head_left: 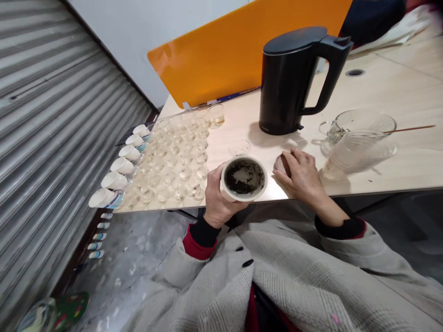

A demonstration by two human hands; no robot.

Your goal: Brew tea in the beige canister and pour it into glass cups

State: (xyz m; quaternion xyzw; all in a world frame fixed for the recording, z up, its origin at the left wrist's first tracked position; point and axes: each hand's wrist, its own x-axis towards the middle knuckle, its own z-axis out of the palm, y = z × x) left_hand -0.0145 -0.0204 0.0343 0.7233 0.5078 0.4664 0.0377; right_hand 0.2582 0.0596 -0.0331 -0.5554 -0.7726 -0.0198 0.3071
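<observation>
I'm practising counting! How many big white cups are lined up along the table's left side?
6 big white cups, in one row left of the clear cups, from the near corner to the far end, where more may be hidden.

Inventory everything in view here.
Wooden table: 1, pale, centre
Round cup holding dark leaves: 1, cream, front centre
Small round object: 1, reddish-brown, table's front
Small transparent cups: many, clear, table's left
Tapered cups: 6, white, table's left edge
Tall kettle: 1, black, table's back
Small vessel: 1, clear, behind cream cup
Ribbed glass vessels: 2, clear, table's right
Stick: 1, brown, table's right
Flat panel: 1, orange, table's back
Slim rod: 1, blue, panel's foot
Corrugated shutter: 1, grey, far left
Floral item: 1, green, lower left
Cloth: 1, white, upper right
Plaid coat: 1, grey, foreground
Left hand: 1, black-cuffed, holding cream cup
Right hand: 1, black-cuffed, on reddish-brown object
</observation>
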